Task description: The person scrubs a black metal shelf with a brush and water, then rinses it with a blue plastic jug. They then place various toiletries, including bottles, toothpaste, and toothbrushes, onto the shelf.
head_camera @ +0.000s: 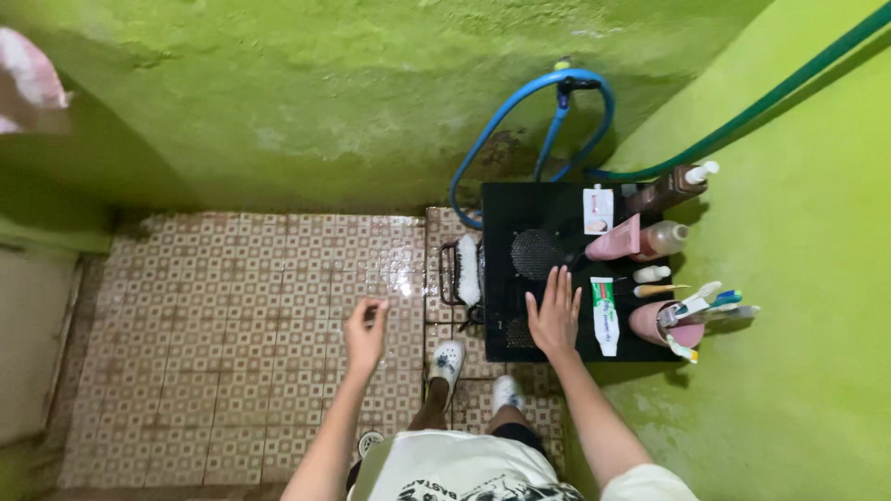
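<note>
Your right hand (pixel 554 315) lies flat on the black tabletop (pixel 538 209) at centre-right of the frame, fingers spread and holding nothing — the toothpaste tube (pixel 605 317) lies just beside it. Your left hand (pixel 365 330) hangs over the tiled floor (pixel 232 325) at centre, fingers loosely curled, empty. A scrub brush (pixel 467 269) sits left of the tabletop.

Open tiled floor (pixel 232 353) under the left hand (pixel 365 332), free to the wall. Right hand (pixel 554 315) flat on the black bench (pixel 520 209), bare toward its left edge. Blocked to the right by toothpaste tube (pixel 605 317), pink cup (pixel 664 325) of toothbrushes, pink tube (pixel 614 243), bottles. Scrub brush (pixel 467 269) just off the left edge; blue hose (pixel 520 102) behind.
</note>
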